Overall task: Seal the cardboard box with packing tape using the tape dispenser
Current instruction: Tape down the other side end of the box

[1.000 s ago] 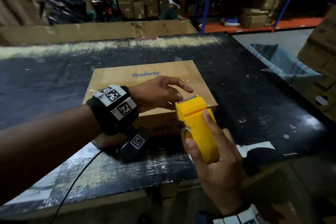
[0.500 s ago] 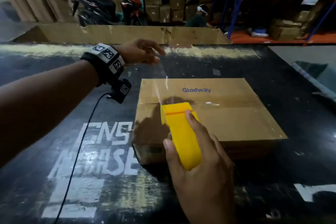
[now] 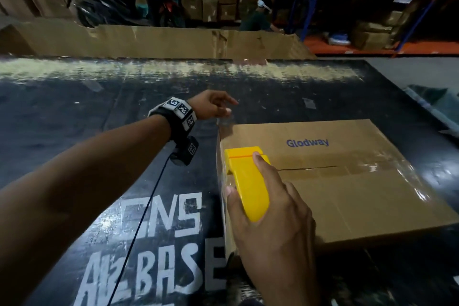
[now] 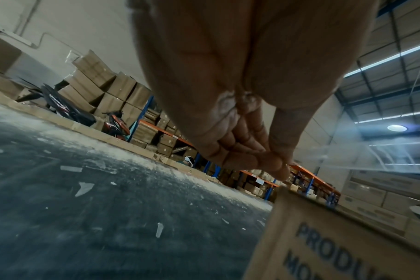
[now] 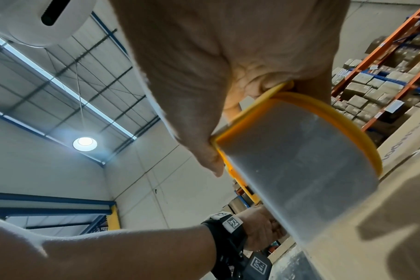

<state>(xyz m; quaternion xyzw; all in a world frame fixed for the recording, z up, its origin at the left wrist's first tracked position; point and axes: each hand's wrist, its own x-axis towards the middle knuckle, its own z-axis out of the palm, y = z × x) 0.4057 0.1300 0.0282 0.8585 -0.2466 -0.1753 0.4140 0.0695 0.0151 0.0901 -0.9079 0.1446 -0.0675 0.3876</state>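
Observation:
A brown cardboard box (image 3: 347,196) printed "Glodway" lies flat on the black table, with glossy clear tape over its centre seam (image 3: 377,166). My right hand (image 3: 273,196) grips the yellow tape dispenser (image 3: 244,156) over the box's left edge. In the right wrist view the dispenser's clear tape roll (image 5: 300,151) rests against the box (image 5: 384,217). My left hand (image 3: 227,112) hovers at the box's far left corner and pinches the free end of the clear tape (image 3: 219,141). In the left wrist view the fingers (image 4: 259,151) are pinched together, with the tape strip (image 4: 384,157) running right.
The black table (image 3: 99,112) bears white painted lettering (image 3: 161,216) at the front left and a cable from my left wrist. A long open cardboard carton (image 3: 149,40) stands behind it. Beyond are motorbikes, stacked boxes, shelving racks and a seated person (image 3: 258,17).
My left hand drew tape from the dispenser's mouth, stretched it out beyond the box, then came down to the far left corner. The dispenser now sits over the box's left edge.

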